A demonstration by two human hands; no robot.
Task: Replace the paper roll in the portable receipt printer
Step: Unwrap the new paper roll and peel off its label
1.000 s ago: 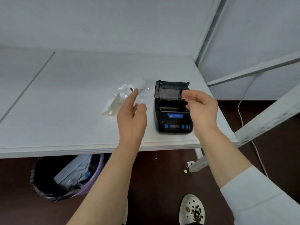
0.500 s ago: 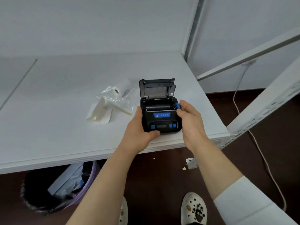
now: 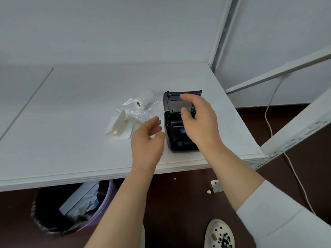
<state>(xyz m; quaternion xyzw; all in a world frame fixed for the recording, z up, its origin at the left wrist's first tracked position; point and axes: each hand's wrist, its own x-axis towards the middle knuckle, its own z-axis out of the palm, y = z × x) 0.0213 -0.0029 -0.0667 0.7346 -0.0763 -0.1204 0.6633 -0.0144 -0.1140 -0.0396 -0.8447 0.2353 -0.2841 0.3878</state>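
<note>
Nearest, below the table edge, a black-lined waste bin (image 3: pixel 71 210) sits on the dark floor. Above it the left hand (image 3: pixel 146 140) hovers over the white tabletop (image 3: pixel 53 140), fingers loosely curled and apart, gripping nothing. Just to its right stands the small black portable receipt printer with blue buttons (image 3: pixel 179 138), its hinged lid (image 3: pixel 174 101) tipped up and back. The right hand (image 3: pixel 198 122) hangs over the open paper bay, thumb and fingers spread and curved; whether they pinch anything inside I cannot tell, since the hand hides the bay.

Farther back and left of the printer lies the fresh white paper roll (image 3: pixel 146 99), resting on crumpled clear plastic wrap (image 3: pixel 132 108) beside a folded white paper slip (image 3: pixel 119 126). Its long axis runs from the near left, where its core end shows, back to the right. The roll lies beyond and slightly left of the left hand (clearly the nearer one), so reaching forward with that hand looks the natural fetch.
</note>
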